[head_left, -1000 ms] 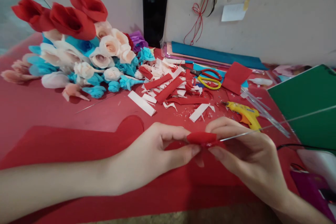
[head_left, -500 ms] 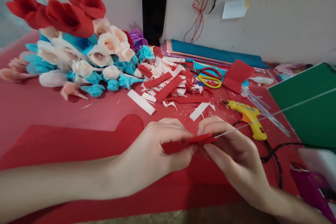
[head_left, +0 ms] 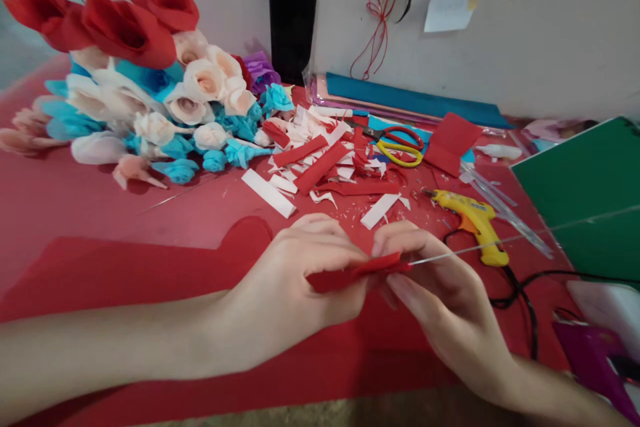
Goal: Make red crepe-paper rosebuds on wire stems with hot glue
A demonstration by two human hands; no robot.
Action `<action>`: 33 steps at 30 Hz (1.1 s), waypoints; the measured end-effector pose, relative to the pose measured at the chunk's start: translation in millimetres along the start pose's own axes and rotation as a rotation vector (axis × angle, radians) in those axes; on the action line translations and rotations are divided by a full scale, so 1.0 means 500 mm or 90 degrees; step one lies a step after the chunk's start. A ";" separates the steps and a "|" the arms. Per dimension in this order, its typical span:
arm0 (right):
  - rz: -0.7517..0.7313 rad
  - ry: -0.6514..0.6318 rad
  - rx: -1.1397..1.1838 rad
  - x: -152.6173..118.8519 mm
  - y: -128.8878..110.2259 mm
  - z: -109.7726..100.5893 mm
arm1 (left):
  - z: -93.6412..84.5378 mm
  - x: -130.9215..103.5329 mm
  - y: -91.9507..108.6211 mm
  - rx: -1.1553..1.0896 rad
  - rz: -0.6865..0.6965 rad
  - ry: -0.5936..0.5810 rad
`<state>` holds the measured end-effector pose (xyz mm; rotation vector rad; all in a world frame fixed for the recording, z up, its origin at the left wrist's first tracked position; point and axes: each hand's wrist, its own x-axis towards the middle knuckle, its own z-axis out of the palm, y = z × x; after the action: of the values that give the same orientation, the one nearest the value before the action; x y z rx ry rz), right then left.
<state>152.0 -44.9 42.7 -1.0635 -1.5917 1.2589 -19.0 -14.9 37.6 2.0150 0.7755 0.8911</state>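
Observation:
Near the front of the red table, my left hand (head_left: 310, 273) pinches a folded piece of red crepe paper (head_left: 360, 271) between thumb and fingers. My right hand (head_left: 440, 293) grips the paper's right end, where a thin wire stem (head_left: 465, 251) comes out and runs up to the right. The fingertips of both hands nearly meet at the paper. Under my hands lies a large red paper sheet (head_left: 125, 273), with a rounded red paper petal (head_left: 247, 240) behind my left wrist.
Paper flowers (head_left: 205, 83) in red, white and blue fill the back left. Paper scraps (head_left: 320, 167), scissors (head_left: 400, 147) and a yellow glue gun (head_left: 467, 217) with a black cord lie beyond my hands. A phone (head_left: 293, 17) leans on the wall; a green board (head_left: 585, 193) stands right.
The wire stem has tilted slightly lower at its right side, and the fingers have shifted a little around the paper. Both hands keep hold of it.

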 end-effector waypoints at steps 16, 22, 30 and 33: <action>-0.079 -0.061 -0.120 0.006 -0.024 -0.034 | -0.020 -0.004 0.018 -0.248 -0.247 -0.146; -0.094 -0.129 -0.141 0.017 -0.019 -0.045 | -0.033 0.002 0.023 -0.311 -0.362 -0.262; -0.152 -0.168 -0.174 0.027 -0.016 -0.050 | -0.044 0.019 0.027 -0.445 -0.441 -0.313; -0.165 -0.193 -0.174 0.030 -0.016 -0.050 | -0.047 0.024 0.023 -0.459 -0.467 -0.363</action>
<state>170.3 -24.6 56.2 -0.8179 -2.1059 1.0845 -28.6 -2.1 61.8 1.1060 0.6528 0.1006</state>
